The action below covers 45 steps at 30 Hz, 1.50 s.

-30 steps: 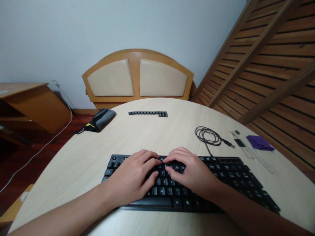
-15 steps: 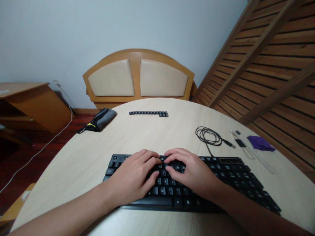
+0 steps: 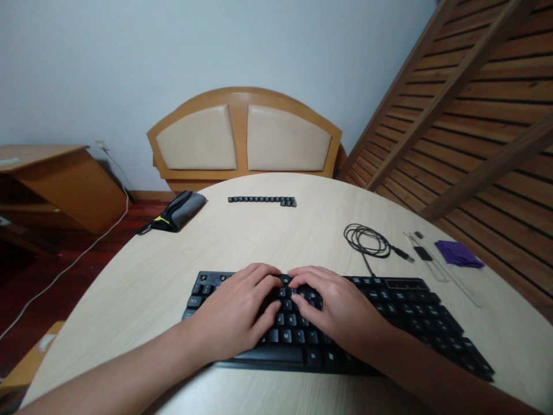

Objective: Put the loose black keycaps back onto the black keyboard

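Note bare left hand (image 3: 237, 308) and bare right hand (image 3: 339, 305) virtually unmoved over the last second, with curled fingers at upper-middle keys (image 3: 288, 304) of the long black plastic keyboard (image 3: 268, 353) on the pale, curved-edge table (image 3: 259, 242), suggesting work held at one spot, impossible to tell if gripping anything.
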Tool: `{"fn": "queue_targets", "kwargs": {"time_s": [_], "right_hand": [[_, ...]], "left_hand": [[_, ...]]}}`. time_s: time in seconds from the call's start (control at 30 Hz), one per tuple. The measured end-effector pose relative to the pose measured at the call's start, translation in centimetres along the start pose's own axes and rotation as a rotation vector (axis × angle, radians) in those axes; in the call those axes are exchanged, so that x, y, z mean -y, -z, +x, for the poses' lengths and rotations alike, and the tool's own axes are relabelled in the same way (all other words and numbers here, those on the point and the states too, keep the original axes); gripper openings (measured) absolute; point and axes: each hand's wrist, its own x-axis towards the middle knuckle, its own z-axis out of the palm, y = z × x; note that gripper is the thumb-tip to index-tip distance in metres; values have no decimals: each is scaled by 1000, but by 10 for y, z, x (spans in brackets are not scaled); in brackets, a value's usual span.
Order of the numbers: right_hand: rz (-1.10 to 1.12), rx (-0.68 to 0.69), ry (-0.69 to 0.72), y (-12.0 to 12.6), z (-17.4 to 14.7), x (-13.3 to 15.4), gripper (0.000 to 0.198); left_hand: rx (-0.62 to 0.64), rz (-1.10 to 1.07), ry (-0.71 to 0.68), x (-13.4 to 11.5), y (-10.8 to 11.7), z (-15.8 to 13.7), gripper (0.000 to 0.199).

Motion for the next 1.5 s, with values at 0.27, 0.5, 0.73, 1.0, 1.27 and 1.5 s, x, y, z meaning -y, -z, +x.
{"fn": "queue_targets", "kwargs": {"time_s": [0.27,0.5,0.73,1.0,1.27,1.5], "right_hand": [[9,-15,7,-1,0,0,10],[43,-30,6,0,-2,-1,11],[78,-23,-31,0,1,-1,15],[123,-57,-90,-1,6,-2,19],[45,32,-159,6,27,-18,21],[-434,3,-133,21,90,-49,29]], "left_hand": [[17,10,15,0,1,0,21],[25,15,7,1,1,0,22],[41,32,-35,3,3,-1,28],[57,40,-73,7,6,-1,39],[71,76,-84,8,4,-1,37],[59,63,-92,7,6,-1,36]]}}
